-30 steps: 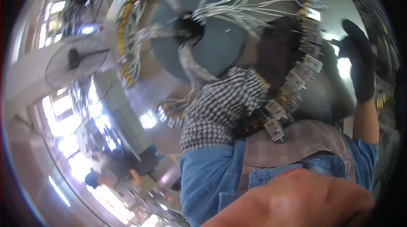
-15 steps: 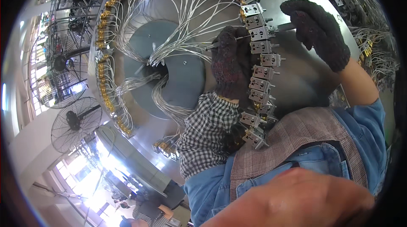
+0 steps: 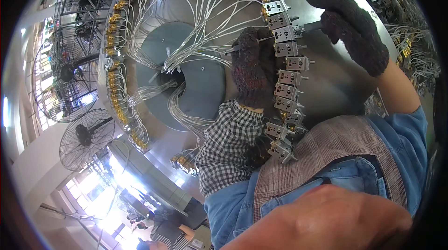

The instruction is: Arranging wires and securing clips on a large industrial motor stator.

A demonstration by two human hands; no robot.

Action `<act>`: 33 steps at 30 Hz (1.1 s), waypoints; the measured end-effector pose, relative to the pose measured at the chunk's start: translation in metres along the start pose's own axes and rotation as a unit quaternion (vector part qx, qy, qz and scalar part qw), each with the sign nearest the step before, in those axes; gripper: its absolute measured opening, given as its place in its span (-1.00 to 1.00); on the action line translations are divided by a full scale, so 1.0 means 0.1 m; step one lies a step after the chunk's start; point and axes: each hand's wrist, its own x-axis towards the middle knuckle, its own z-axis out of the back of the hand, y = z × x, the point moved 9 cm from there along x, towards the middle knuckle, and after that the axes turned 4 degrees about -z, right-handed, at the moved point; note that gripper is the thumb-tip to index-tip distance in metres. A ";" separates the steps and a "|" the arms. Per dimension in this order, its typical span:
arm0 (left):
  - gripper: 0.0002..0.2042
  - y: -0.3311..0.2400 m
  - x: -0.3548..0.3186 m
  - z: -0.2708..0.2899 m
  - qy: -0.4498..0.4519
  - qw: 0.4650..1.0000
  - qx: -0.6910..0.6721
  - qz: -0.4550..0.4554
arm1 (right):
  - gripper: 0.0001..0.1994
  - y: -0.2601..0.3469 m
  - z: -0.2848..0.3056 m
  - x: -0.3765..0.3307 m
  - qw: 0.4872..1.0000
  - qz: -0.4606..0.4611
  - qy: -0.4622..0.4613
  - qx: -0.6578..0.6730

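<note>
My left hand (image 3: 252,68), in a dark knitted glove, is closed around a thin metal rod-like tool (image 3: 266,39). The tool's tip reaches the inner side of a small silver metal box (image 3: 283,34) with holes in its face. On the outer side of that box, a grey cylindrical tool (image 3: 312,26) lines up with the threaded stud. My right hand (image 3: 357,33), gloved alike, has its thumb side on this cylinder, with the upper fingers stretched over it. The palm side of both grips is hidden.
A ring of similar boxes (image 3: 290,78) with brass-coloured fittings (image 3: 112,77) edges the round metal table. White cables (image 3: 198,38) run from its grey centre disc (image 3: 212,91). Bundled wires (image 3: 415,59) lie at right. Two fans (image 3: 85,135) and another person (image 3: 170,233) are at left.
My right hand's fingers have lifted and shifted slightly around the grey cylinder. My left hand stays in place with the thin tool at the box. The whole view has shifted slightly.
</note>
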 end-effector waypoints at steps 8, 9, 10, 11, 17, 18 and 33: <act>-0.64 0.03 0.00 -0.03 -0.001 1.000 -0.003 0.018 | -0.68 0.06 0.00 0.01 0.999 0.046 -0.009 -0.020; -0.64 0.03 0.01 -0.02 -0.001 1.000 -0.002 0.019 | -0.68 0.08 -0.01 0.01 0.999 0.046 -0.009 -0.020; -0.65 0.04 0.02 0.01 -0.009 1.000 -0.002 0.029 | -0.69 0.02 0.01 0.03 0.999 -0.012 -0.031 -0.011; -0.65 0.06 0.03 0.03 -0.017 0.999 -0.002 0.040 | -0.70 -0.05 0.03 0.02 0.996 -0.069 -0.053 -0.001; -0.70 -0.02 0.02 0.02 -0.028 0.999 0.034 -0.022 | -0.70 -0.14 0.03 -0.02 0.984 -0.161 -0.067 0.027; -0.70 -0.02 0.03 0.04 -0.028 0.999 0.034 -0.022 | -0.70 -0.15 0.04 -0.02 0.984 -0.160 -0.068 0.027; -0.64 -0.07 -0.06 -0.17 0.035 0.999 0.030 -0.013 | -0.60 -0.01 0.02 -0.08 0.999 -0.008 -0.024 0.021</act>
